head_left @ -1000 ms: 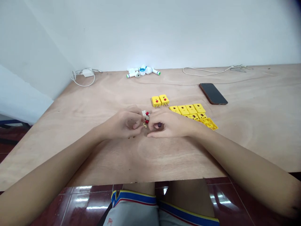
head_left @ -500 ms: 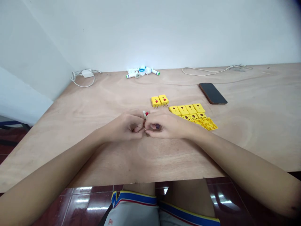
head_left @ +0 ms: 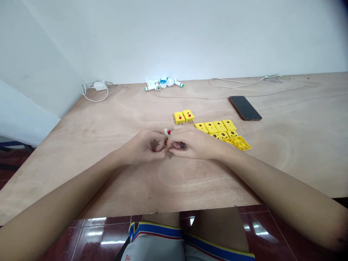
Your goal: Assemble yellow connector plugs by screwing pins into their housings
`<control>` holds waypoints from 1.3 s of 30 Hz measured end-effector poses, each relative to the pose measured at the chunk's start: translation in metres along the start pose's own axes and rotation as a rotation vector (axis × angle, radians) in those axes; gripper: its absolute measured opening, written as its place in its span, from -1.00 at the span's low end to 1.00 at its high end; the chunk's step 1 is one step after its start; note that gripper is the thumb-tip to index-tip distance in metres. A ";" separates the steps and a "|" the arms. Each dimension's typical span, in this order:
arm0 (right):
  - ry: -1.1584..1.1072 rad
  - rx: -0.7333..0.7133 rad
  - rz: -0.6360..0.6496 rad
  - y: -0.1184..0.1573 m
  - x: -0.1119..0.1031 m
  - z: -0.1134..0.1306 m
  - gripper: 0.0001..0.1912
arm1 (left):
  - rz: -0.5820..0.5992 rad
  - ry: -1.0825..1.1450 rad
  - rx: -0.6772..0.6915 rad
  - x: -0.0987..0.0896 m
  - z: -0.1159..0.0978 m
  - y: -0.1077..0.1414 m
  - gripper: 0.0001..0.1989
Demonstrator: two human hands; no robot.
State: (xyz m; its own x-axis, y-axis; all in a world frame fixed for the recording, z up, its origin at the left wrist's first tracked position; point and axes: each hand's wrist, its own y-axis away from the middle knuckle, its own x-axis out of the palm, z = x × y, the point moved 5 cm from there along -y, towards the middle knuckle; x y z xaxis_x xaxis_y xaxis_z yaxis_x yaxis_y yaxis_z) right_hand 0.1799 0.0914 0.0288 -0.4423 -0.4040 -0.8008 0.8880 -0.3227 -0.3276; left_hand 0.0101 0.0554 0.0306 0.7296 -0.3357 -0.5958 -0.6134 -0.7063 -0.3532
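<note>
Our right hand (head_left: 190, 144) clasps a dark piece (head_left: 182, 145), left hand (head_left: 148, 145) curled, contents hidden; a slip could scatter small bits (head_left: 170, 157)

Possibly a workroom, wooden table (head_left: 201, 185), yellow plugs (head_left: 188, 116)

Head view down across the table (head_left: 201, 185)

Both forearms are bare and reach in from the lower corners, slanting toward each other. The left forearm (head_left: 78, 194) runs to a nearly straight left wrist (head_left: 117, 156), the right forearm (head_left: 269, 183) to a slightly bent right wrist (head_left: 222, 148). The left hand (head_left: 148, 145) and right hand (head_left: 191, 143) face each other, fingers curled and thumbs beneath; whether their fingertips touch is unclear. Bare thighs (head_left: 216, 228) show below.
</note>
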 end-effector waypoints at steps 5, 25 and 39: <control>0.007 0.079 0.049 0.002 -0.005 -0.006 -0.90 | -0.048 -0.049 -0.072 -0.005 0.005 0.003 -0.66; -0.074 0.001 0.188 0.001 0.011 0.000 -0.85 | 0.116 -0.073 -0.082 -0.017 -0.004 0.005 -0.77; 0.045 -0.011 0.061 -0.018 0.039 0.007 -0.74 | -0.335 -0.310 -0.046 -0.035 0.016 0.005 -0.61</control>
State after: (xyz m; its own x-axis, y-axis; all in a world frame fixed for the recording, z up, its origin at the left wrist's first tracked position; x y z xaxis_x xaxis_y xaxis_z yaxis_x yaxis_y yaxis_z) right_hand 0.1459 0.0753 0.0066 -0.3819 -0.3839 -0.8407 0.9143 -0.2895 -0.2831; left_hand -0.0232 0.0733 0.0385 0.7565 0.1132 -0.6441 -0.3400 -0.7733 -0.5352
